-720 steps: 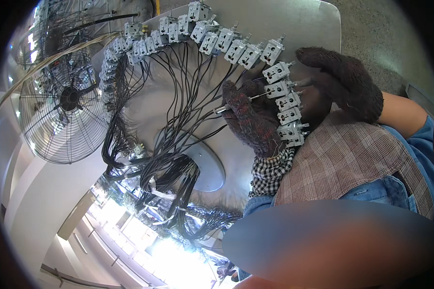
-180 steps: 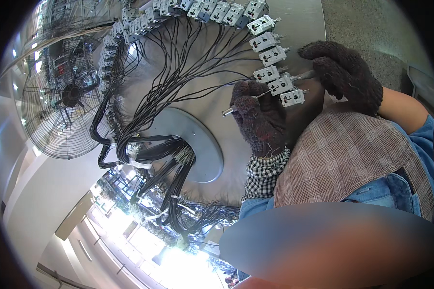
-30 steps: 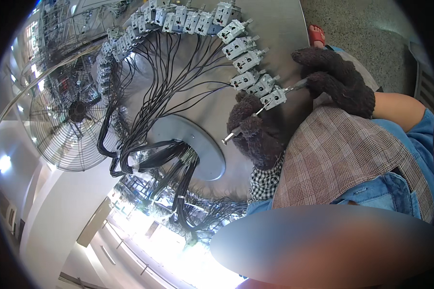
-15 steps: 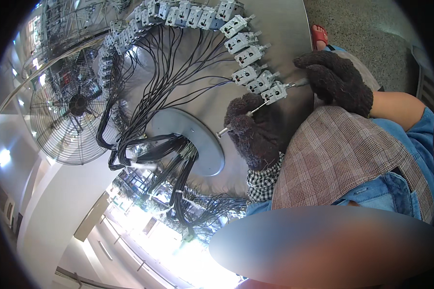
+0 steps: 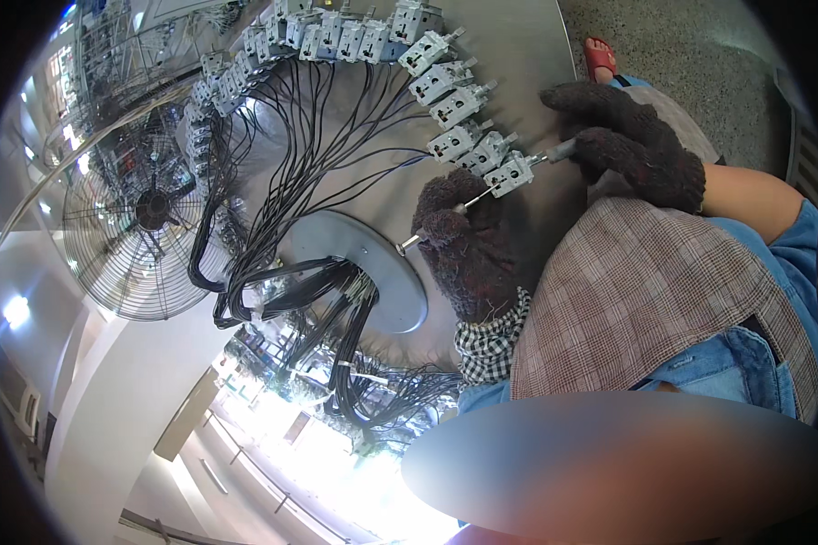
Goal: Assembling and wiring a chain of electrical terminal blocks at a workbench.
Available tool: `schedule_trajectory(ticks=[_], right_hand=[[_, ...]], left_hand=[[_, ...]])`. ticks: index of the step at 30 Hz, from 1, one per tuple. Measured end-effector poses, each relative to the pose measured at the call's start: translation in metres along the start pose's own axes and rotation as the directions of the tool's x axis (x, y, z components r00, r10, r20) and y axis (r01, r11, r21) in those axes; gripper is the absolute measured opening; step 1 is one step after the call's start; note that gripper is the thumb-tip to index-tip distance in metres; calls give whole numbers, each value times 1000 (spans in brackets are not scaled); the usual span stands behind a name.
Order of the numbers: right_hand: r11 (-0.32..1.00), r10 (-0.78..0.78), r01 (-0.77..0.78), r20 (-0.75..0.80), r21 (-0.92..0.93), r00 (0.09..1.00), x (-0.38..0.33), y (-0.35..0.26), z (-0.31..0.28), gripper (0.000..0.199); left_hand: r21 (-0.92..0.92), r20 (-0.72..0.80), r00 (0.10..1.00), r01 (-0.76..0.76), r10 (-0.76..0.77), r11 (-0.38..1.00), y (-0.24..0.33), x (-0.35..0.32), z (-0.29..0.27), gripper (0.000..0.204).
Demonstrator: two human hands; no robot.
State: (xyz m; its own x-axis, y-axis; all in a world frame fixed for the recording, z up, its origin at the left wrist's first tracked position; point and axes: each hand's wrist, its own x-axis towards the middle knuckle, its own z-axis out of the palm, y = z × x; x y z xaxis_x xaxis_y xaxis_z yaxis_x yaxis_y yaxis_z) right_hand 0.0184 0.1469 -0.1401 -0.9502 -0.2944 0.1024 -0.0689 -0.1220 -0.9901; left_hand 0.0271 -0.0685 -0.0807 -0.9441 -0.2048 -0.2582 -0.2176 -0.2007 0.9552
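My left hand (image 5: pixel 468 245), in a dark knitted glove with a checked cuff, closes around a slim metal rod (image 5: pixel 413 242). Its thin end points at the lower left side of the nearest grey metal-and-plastic module (image 5: pixel 511 174), and the fingers also lie close to that module. My right hand (image 5: pixel 623 145), gloved alike, pinches a grey-handled driver (image 5: pixel 562 150) with its lower fingers, the upper ones stretched out above it. The driver's narrow end meets the module's right side. Black wires (image 5: pixel 373 173) run from the row of modules (image 5: pixel 454 104); the exact contact points are too small to tell.
The modules follow an arc on a metal table (image 5: pixel 518 54). Wire bundles pass through a grey round disc (image 5: pixel 395 300). A caged fan (image 5: pixel 109 245) stands left. A checked apron (image 5: pixel 636 291) covers my lap, and a red sandal (image 5: pixel 598 56) shows on the floor.
The view has shifted slightly, so the modules sit a little further left. Both hands stay at the same module, and more of the grey handle shows between my right fingers.
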Motion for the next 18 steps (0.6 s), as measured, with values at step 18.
schedule_trajectory(ticks=[18], right_hand=[[777,-352,335,73,-533,933,3,24,2,35]], left_hand=[[7,-16,1000,25,-25,1000,1,6,-2,50]])
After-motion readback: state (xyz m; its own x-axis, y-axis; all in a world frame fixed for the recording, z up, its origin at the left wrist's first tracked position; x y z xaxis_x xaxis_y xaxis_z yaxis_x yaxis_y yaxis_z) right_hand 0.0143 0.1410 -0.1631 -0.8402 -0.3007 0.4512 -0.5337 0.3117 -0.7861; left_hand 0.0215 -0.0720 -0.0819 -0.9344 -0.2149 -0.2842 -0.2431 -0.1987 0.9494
